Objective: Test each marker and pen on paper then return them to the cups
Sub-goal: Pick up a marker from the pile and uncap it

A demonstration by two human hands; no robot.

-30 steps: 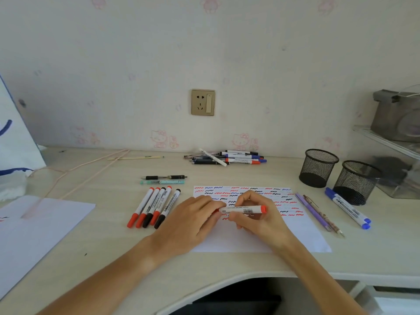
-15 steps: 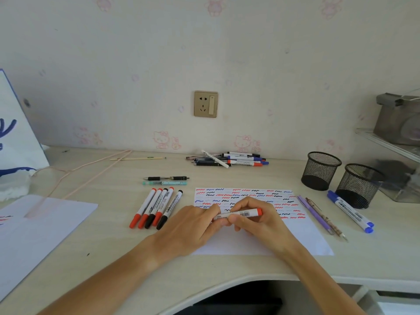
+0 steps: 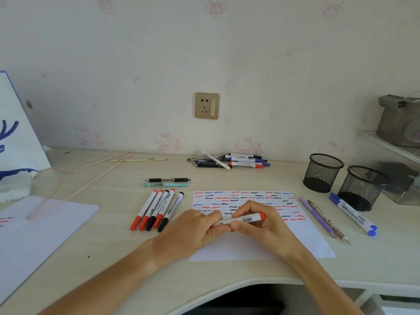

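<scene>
Both hands hold one white marker with a red end [image 3: 244, 219] level above the test paper [image 3: 247, 246], which carries rows of red, blue and black squiggles. My left hand [image 3: 193, 230] grips its left end, which is hidden in the fingers. My right hand [image 3: 261, 223] pinches the barrel. Two black mesh cups [image 3: 322, 172] [image 3: 361, 188] stand at the right, with no pens showing above their rims. Several markers [image 3: 156, 210] lie in a row left of the paper.
A pile of pens [image 3: 231, 161] lies by the wall. Two blue markers [image 3: 353, 214] and two thin pens [image 3: 322, 218] lie between paper and cups. Two pens [image 3: 167, 182] lie above the marker row. Another white sheet [image 3: 34, 235] and a bag [image 3: 13, 137] sit far left.
The marker has lifted slightly and both hands stay on it; the left hand's fingers have closed tighter round its left end. The view shifted a little.
</scene>
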